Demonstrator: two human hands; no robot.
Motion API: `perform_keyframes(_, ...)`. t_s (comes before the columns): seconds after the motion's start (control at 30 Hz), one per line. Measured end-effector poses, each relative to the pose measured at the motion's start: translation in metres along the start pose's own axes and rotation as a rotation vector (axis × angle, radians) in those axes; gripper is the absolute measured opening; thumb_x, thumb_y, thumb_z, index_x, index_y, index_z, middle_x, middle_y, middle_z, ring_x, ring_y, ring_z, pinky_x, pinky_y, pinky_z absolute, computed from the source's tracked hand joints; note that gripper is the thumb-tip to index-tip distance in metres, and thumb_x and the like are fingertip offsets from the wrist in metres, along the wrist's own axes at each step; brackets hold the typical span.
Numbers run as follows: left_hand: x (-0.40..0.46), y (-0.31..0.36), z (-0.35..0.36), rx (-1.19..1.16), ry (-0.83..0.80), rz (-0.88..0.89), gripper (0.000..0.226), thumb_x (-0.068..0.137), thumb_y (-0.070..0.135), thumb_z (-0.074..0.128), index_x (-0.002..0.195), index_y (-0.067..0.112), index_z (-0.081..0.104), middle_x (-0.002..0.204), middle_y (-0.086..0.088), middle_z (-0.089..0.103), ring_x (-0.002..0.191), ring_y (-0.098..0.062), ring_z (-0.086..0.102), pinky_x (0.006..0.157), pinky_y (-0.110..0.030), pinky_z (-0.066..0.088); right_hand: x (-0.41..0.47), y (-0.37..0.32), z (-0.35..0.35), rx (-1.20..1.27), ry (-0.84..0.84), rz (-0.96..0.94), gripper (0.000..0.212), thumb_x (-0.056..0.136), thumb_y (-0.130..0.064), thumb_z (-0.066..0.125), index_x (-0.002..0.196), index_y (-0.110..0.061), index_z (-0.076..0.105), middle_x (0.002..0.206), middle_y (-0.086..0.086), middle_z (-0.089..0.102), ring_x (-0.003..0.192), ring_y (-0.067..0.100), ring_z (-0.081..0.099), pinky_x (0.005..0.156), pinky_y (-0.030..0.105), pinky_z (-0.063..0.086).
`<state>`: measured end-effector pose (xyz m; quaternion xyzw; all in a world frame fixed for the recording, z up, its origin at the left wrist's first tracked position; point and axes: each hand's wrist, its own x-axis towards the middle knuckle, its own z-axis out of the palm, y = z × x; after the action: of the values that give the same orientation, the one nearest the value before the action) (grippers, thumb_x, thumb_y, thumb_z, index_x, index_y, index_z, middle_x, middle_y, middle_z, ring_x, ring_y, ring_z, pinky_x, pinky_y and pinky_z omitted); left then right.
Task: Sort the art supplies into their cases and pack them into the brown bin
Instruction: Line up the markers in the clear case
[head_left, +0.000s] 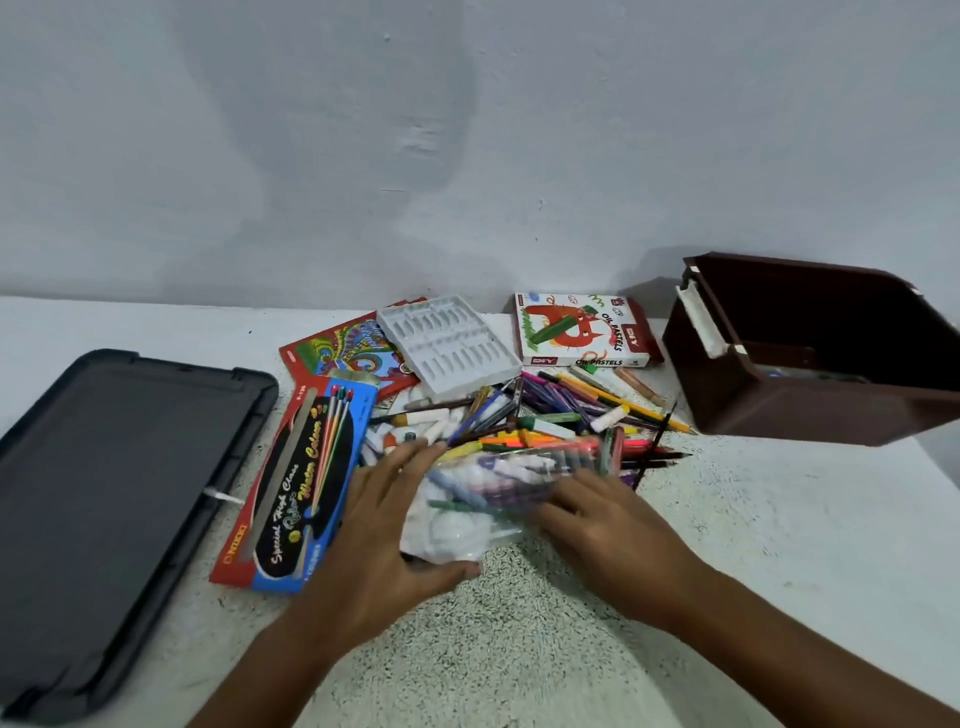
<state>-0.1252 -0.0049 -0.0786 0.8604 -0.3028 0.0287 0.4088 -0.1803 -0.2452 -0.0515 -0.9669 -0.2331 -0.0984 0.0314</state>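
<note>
Reaching in from the near edge, both forearms meet over a clear plastic pouch (483, 499) lying on the speckled white surface (519, 649). The left hand (379, 530) grips the pouch's near-left end, thumb under the lower edge and fingers (410, 457) spread across the top. The right hand (608, 530) lies flat on the pouch's right end with its fingers extended, pressing rather than closed around it. Coloured pens show through the pouch, though motion blur hides detail.

Touching the left hand's outer side is a red and blue water colour box (301, 483), lying flat and angled. Farther left lies a dark grey lid (114, 499), its inside facing up.

Just beyond the pouch spreads a loose pile of markers, pencils and crayons (545, 415), some of them partly under the pouch's far edge. Behind the pile, an empty white plastic tray (447, 343) with moulded slots overlaps a red colour pencil box (343, 348). To the right of the tray sits an oil pastels box (582, 330), near the wall (467, 130).

At far right stands the brown bin (810, 353), open, tilted in this wide view, well apart from both hands. Its interior is too dark to make out clearly.
</note>
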Motion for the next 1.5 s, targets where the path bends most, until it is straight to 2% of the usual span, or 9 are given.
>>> perform_keyframes(0.13,-0.012,0.005,0.011,-0.007,0.004,-0.050,0.092,0.062,0.069,0.067,0.141,0.049,0.024,0.134,0.040,0.026,0.125,0.010,0.026,0.093,-0.018,0.031,-0.014,0.006,0.004,0.082,-0.020,-0.050,0.029,0.073,-0.020,0.081,0.100,-0.024,0.069,0.090,-0.005,0.065,0.083,0.014,0.062,0.069,0.030,0.051)
perform_keyframes(0.27,-0.019,0.007,0.019,0.069,0.027,0.014,0.089,0.065,0.066,0.067,0.140,0.030,0.037,0.131,0.036,0.029,0.117,0.007,0.033,0.092,-0.014,0.036,-0.017,0.022,-0.003,0.268,-0.088,-0.063,0.020,0.089,-0.030,0.055,0.104,-0.022,0.066,0.094,-0.005,0.062,0.086,0.014,0.057,0.068,0.028,0.048)
perform_keyframes(0.4,-0.029,0.011,0.026,0.109,0.115,0.054,0.085,0.064,0.056,0.073,0.134,0.015,0.047,0.129,0.022,0.041,0.113,-0.003,0.043,0.099,-0.010,0.032,-0.017,0.047,-0.014,0.433,0.006,0.170,0.019,0.092,-0.027,0.059,0.108,-0.021,0.068,0.097,-0.014,0.057,0.087,0.004,0.052,0.076,0.024,0.046)
perform_keyframes(0.5,-0.034,0.014,0.028,0.151,0.149,0.101,0.081,0.063,0.046,0.077,0.129,0.006,0.051,0.124,0.002,0.053,0.116,-0.011,0.047,0.104,-0.017,0.031,-0.004,0.077,-0.019,0.376,0.080,0.418,0.023,0.092,-0.014,0.060,0.114,-0.020,0.066,0.105,-0.002,0.062,0.088,0.013,0.055,0.082,0.036,0.051)
perform_keyframes(0.63,-0.043,0.021,0.029,0.148,0.127,0.079,0.079,0.064,0.046,0.075,0.128,0.004,0.053,0.123,0.001,0.055,0.114,-0.005,0.045,0.102,-0.015,0.032,0.014,0.111,-0.017,0.201,0.021,0.532,0.035,0.092,-0.009,0.055,0.126,-0.018,0.059,0.127,0.007,0.055,0.113,0.028,0.052,0.089,0.035,0.044)
perform_keyframes(0.83,-0.046,0.023,0.032,0.173,0.072,0.080,0.077,0.066,0.048,0.074,0.129,0.007,0.054,0.129,0.000,0.052,0.121,-0.016,0.046,0.108,-0.018,0.027,0.027,0.127,-0.008,-0.015,-0.213,0.497,0.036,0.093,-0.013,0.056,0.126,-0.026,0.058,0.127,0.008,0.048,0.112,0.031,0.051,0.077,0.033,0.042)
perform_keyframes(1.13,-0.047,0.020,0.039,0.326,-0.022,0.080,0.082,0.065,0.061,0.070,0.133,0.020,0.051,0.128,0.005,0.050,0.117,-0.019,0.040,0.102,-0.028,0.030,0.023,0.131,0.004,0.008,-0.135,0.479,0.032,0.095,-0.013,0.052,0.122,-0.027,0.061,0.122,0.008,0.049,0.109,0.030,0.051,0.076,0.033,0.044)
perform_keyframes(1.33,-0.047,0.019,0.039,0.317,-0.028,0.071,0.082,0.065,0.062,0.070,0.133,0.021,0.050,0.125,0.005,0.049,0.117,-0.016,0.038,0.099,-0.028,0.032,0.014,0.125,0.000,0.214,0.011,0.330,0.024,0.091,-0.001,0.057,0.110,-0.010,0.067,0.107,0.014,0.058,0.096,0.034,0.058,0.080,0.039,0.051)
perform_keyframes(1.5,-0.047,0.020,0.038,0.270,-0.012,0.065,0.080,0.065,0.059,0.070,0.131,0.018,0.053,0.123,0.004,0.049,0.117,-0.015,0.038,0.096,-0.028,0.034,0.002,0.105,-0.021,0.342,-0.071,0.162,0.025,0.084,0.004,0.066,0.104,-0.011,0.073,0.100,0.002,0.068,0.089,0.009,0.056,0.101,0.036,0.043)
